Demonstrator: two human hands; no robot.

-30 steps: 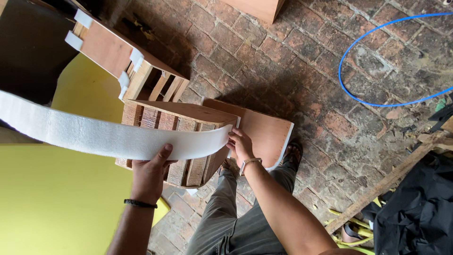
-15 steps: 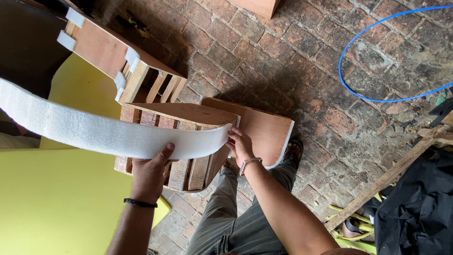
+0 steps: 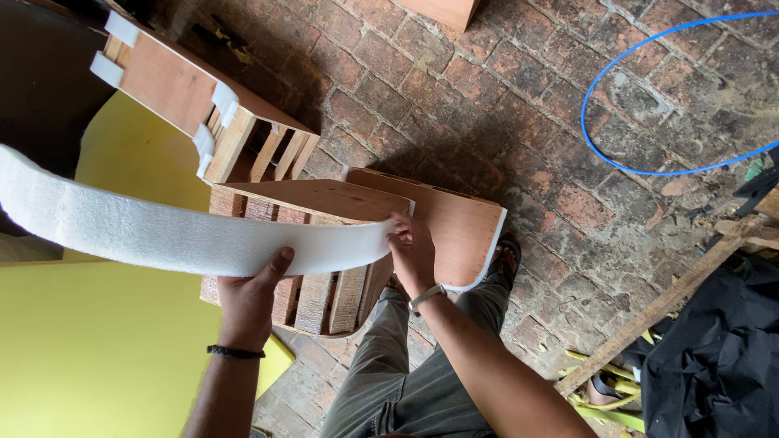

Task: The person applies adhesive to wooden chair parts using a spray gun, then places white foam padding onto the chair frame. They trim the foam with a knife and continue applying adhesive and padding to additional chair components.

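Note:
A long white foam strip (image 3: 162,235) stretches from the left edge to the middle of the view. My left hand (image 3: 251,296) grips its lower edge from beneath, thumb on top. My right hand (image 3: 412,250) pinches the strip's right end against the corner of a curved brown wooden panel piece (image 3: 324,199). That piece has wooden slats inside and a rounded plywood face (image 3: 458,231). Both wrists carry bands.
A second slatted wooden piece with white foam pads (image 3: 174,81) stands at the upper left. A yellow sheet (image 3: 89,349) lies on the left. The floor is brick, with a blue hose (image 3: 617,73) at upper right, a wooden stick (image 3: 649,312) and black fabric (image 3: 722,357) at right.
The foam strip's left part has dropped slightly and the view has shifted a little. Both hands keep their hold in the same places.

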